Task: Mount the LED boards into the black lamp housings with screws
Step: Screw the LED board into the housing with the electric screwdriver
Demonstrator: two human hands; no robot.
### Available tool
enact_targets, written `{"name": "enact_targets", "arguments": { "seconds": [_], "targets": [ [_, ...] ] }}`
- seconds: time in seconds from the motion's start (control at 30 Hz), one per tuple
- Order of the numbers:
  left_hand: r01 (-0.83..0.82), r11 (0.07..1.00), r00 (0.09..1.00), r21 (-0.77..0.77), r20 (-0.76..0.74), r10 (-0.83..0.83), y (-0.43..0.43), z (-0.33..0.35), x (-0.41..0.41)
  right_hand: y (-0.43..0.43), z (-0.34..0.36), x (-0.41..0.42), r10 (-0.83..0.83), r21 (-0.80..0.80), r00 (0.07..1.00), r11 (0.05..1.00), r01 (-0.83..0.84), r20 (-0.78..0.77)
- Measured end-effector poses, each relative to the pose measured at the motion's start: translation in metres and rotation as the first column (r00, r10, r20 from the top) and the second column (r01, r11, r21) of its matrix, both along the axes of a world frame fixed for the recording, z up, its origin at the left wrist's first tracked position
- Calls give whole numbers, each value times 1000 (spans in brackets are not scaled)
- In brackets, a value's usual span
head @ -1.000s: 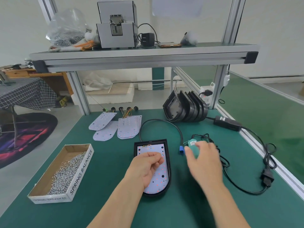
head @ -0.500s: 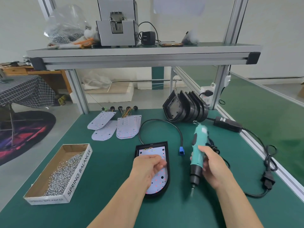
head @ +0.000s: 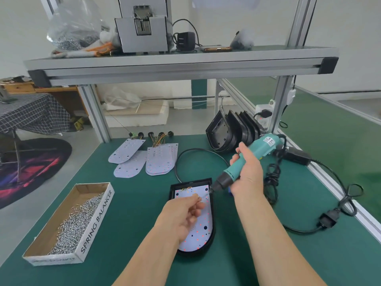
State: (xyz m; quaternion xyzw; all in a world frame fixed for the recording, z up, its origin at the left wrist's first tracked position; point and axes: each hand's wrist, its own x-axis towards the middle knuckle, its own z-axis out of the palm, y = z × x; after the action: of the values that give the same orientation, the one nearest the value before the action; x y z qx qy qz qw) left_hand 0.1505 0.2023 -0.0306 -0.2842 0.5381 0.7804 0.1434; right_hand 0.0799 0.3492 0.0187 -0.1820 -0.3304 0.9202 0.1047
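A black lamp housing [head: 213,237] lies flat on the green table with a white LED board [head: 201,230] seated inside it. My left hand [head: 183,215] hovers over the board and pinches a small screw [head: 198,196] at its fingertips. My right hand [head: 248,174] grips a teal electric screwdriver [head: 245,159], tilted so its bit points down-left and meets the screw above the board's upper part. Spare LED boards [head: 158,159] lie farther back, and several empty black housings [head: 231,133] stand stacked at the back right.
A cardboard box of screws [head: 72,223] sits at the left. The screwdriver's black cable and power adapter [head: 296,157] trail along the right edge. An overhead shelf [head: 181,62] carries a screw feeder, a bag and a charger.
My right hand picked the screwdriver up from the table, raised it and tilted its bit toward the board. My left hand lifted slightly, bringing a screw to the bit.
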Motion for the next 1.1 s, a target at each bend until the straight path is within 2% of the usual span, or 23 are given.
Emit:
{"name": "enact_targets", "arguments": {
  "seconds": [0.13, 0.23, 0.37, 0.9, 1.1],
  "targets": [
    [3, 1000, 1000, 29, 5, -4, -3, -1, 0, -14, 3, -8, -158, 45, 987, 986, 160, -42],
    [5, 999, 1000, 43, 7, -5, -4, -1, 1, -19, 1, -7, -193, 177, 978, 963, 204, -78],
    [2, 999, 1000, 53, 5, -3, -4, -1, 0, -24, -1, -4, -192, 254, 978, 945, 207, -84],
    [-32, 998, 999, 48, -9, 33, -2, 1, 2, -20, -3, 3, -194, 268, 979, 941, 206, -69],
    [-62, 998, 997, 33, -40, 63, 1, 1, 4, -22, -4, 3, -247, 293, 966, 920, 259, -80]
  ]
}}
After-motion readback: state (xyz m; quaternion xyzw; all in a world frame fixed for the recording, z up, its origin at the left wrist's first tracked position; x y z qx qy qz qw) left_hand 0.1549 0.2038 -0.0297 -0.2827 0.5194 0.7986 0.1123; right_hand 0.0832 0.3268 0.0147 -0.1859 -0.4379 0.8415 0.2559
